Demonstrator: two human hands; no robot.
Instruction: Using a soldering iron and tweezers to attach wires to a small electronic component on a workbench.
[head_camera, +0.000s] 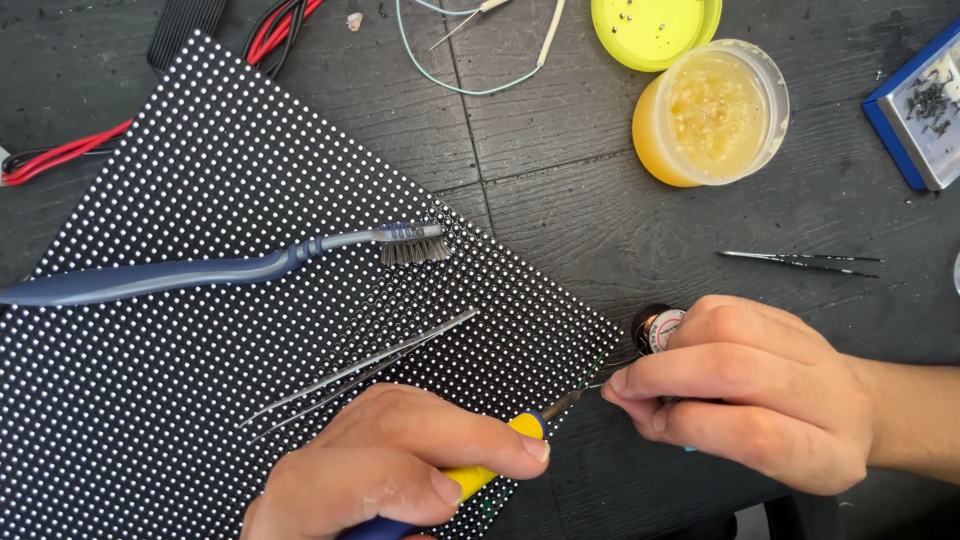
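Observation:
A black panel (180, 300) dotted with rows of small white points lies tilted on the dark table. My left hand (390, 470) grips a soldering iron (505, 455) with a yellow and blue handle, its tip at the panel's right corner. My right hand (745, 390) pinches a thin wire (593, 384) that meets the iron's tip, and it also encloses a small spool (655, 328). A blue toothbrush (230, 265) and a pair of metal tweezers (370, 370) rest on the panel.
An open jar of yellow paste (710, 115) and its yellow lid (655, 30) stand at the back right. A second pair of tweezers (800, 263) lies right of the panel. A blue tray of small parts (925, 110) sits at the right edge. Red and black cables (70, 150) run at the left.

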